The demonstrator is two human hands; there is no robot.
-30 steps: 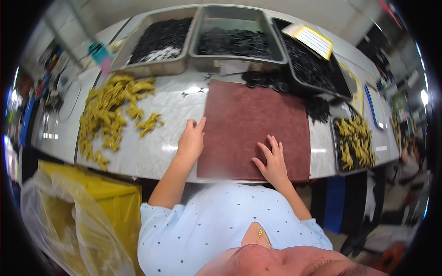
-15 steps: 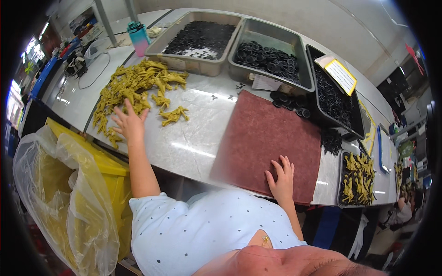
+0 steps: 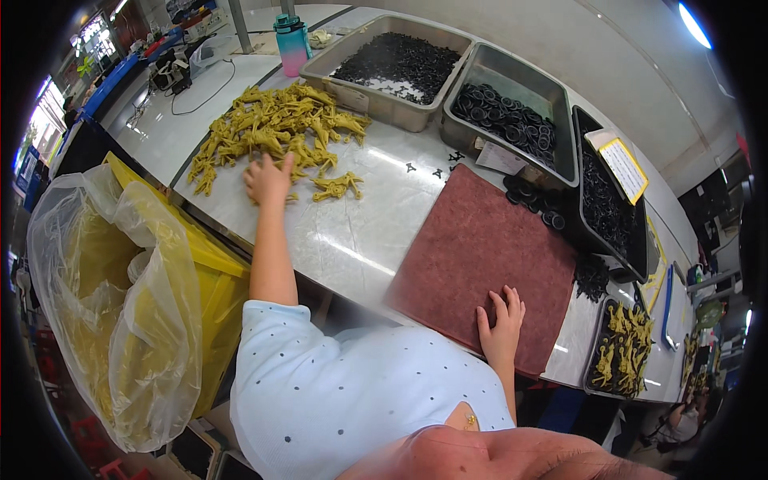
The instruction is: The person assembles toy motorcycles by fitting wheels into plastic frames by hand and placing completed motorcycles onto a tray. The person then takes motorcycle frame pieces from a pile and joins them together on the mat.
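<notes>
Broadly, a white worktable (image 3: 352,232) carries a dark red mat (image 3: 480,256), where the right hand (image 3: 502,324) lies flat, fingers spread. Further left, the left hand (image 3: 268,178) reaches into a heap of yellow moulded plastic parts (image 3: 272,128), fingers loosely curled on them.

Counter (image 3: 352,240): smooth pale sheet, glossy, with streaks of reflected light.
Mat (image 3: 480,256): reddish-brown, matt, finely rough like felt or abrasive pad; right hand (image 3: 502,328) lies flat on it.
Yellow parts (image 3: 272,128): matt moulded plastic, heaped; left hand (image 3: 268,178) touches the heap's edge.
Grey bins (image 3: 512,120): dull, smooth grey trays, metal or plastic cannot be told, holding matt black rubbery rings.
Bag (image 3: 120,304): thin clear plastic film, crinkled, shiny, over a yellow plastic bin.
Bottle (image 3: 292,44): smooth plastic, teal and pink.
</notes>
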